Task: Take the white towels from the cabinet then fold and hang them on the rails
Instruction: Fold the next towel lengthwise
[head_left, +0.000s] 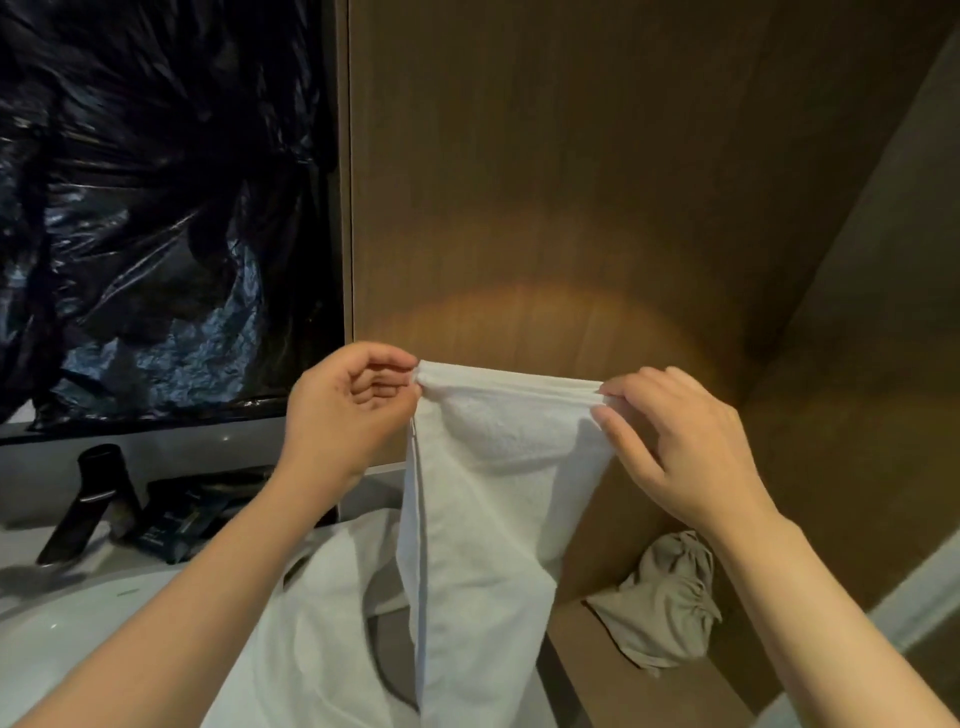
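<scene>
A wooden shelf (582, 654) carries a crumpled grey cloth pouch (660, 603). The washbasin counter (62, 634) holds a black tap (88, 499), what look like dark packets (176, 525), and a spread white towel (311, 623).

Crinkled black plastic sheeting (156, 208) fills the upper left. Below it a dark tap (88, 504) stands on the pale surface (31, 540), above a white basin (78, 623), with dark packets (182, 519) just beside the tap (labels too small to read). At right, a grey-beige drawstring bag (665, 603) lies on a wooden shelf (587, 654).
</scene>
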